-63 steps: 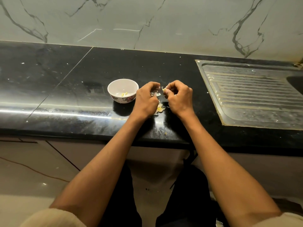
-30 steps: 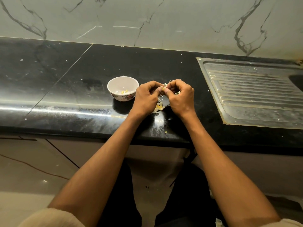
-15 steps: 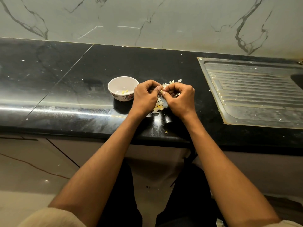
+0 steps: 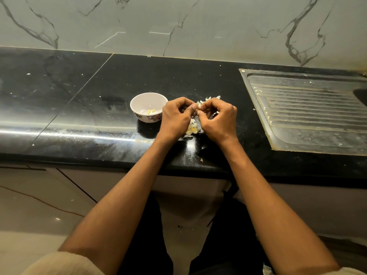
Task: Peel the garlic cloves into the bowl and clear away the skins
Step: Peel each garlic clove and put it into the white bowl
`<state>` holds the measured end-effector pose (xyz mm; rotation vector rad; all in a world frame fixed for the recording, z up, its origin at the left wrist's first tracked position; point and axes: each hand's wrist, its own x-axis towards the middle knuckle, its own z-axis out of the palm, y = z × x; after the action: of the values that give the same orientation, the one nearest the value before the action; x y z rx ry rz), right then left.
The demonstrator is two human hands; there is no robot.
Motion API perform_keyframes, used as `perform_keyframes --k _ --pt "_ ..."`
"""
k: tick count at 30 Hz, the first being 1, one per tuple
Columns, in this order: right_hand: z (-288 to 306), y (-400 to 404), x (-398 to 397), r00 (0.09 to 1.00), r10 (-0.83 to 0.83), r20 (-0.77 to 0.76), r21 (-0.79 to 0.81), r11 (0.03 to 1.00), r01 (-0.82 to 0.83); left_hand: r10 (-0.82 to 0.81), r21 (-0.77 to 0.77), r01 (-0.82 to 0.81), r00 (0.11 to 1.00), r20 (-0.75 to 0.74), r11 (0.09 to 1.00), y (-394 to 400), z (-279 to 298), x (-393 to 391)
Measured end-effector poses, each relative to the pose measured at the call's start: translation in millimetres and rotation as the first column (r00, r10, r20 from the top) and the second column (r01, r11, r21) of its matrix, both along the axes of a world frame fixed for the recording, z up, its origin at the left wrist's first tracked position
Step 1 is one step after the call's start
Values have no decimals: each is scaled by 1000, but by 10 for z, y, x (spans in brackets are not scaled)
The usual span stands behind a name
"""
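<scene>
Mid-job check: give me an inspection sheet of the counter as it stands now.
Surface: black stone counter, glossy, speckled with pale bits.
Job's things: white bowl holds a few peeled cloves; garlic clove pinched between both hands.
Clutter: garlic skins piled under the hands, more behind them.
Hands: left hand and right hand, both curled on the clove.
Cables: nothing seen.
Surroundings: steel sink drainboard at right; marble wall behind.

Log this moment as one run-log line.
stage: peeling | left hand + right hand: pinch garlic clove | bowl: some peeled pieces | skins: uncleared
</scene>
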<state>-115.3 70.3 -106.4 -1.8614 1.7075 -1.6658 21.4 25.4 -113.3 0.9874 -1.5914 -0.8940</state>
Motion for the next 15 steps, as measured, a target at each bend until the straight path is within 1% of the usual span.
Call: perform_keyframes --k 3,7,12,15 --pt "-3 2 14 1000 28 -12 -9 1000 -28 -3 26 3 1000 -17 1000 6 14 2" --pt "-25 0 23 997 42 -67 -36 998 -45 -9 66 12 999 -44 998 15 30 10" --pt "-51 0 35 982 31 -186 -76 996 -46 -4 91 9 998 -57 996 30 35 4" --pt "-59 10 59 967 -14 -254 -63 998 -2 -17 104 24 997 -70 994 37 42 -2"
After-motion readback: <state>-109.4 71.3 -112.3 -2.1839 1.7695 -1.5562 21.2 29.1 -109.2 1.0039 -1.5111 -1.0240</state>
